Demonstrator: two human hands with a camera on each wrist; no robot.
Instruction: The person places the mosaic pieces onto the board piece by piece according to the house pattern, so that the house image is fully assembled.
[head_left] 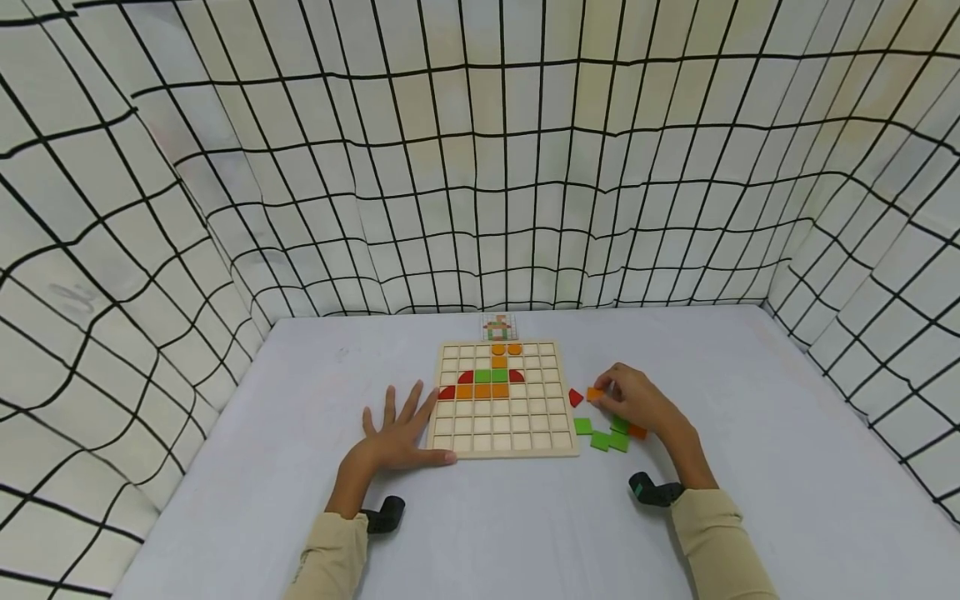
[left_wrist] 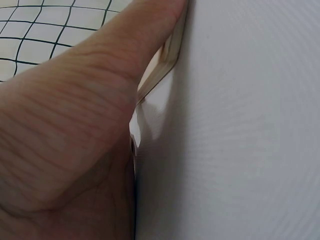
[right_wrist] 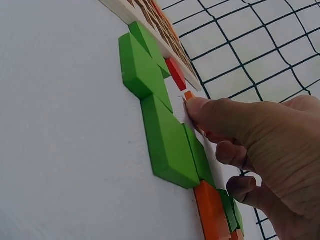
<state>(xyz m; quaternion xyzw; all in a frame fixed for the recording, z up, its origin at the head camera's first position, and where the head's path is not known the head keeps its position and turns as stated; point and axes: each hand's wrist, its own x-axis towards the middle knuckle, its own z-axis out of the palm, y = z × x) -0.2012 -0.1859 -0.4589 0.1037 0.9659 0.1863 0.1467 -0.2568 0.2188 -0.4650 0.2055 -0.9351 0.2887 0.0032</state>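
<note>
A wooden grid board [head_left: 525,421] lies on the table with red, green and orange pieces set in some of its cells. My left hand [head_left: 393,437] rests spread at its left side, thumb along the near edge and fingertips at the left edge. To the right of the board, my right hand [head_left: 636,396] pinches an orange block [head_left: 594,394] between thumb and finger, close over the table. Beside that block lies a red piece [head_left: 575,397]. Several green blocks [right_wrist: 167,142] and an orange block [right_wrist: 212,210] lie loose nearer me, below the right hand.
A small pattern card [head_left: 498,327] stands or lies just behind the board, showing a coloured grid figure. White walls with black netting [head_left: 510,192] rise around the back and sides of the white table [head_left: 510,525]. Each wrist wears a black camera mount [head_left: 655,490].
</note>
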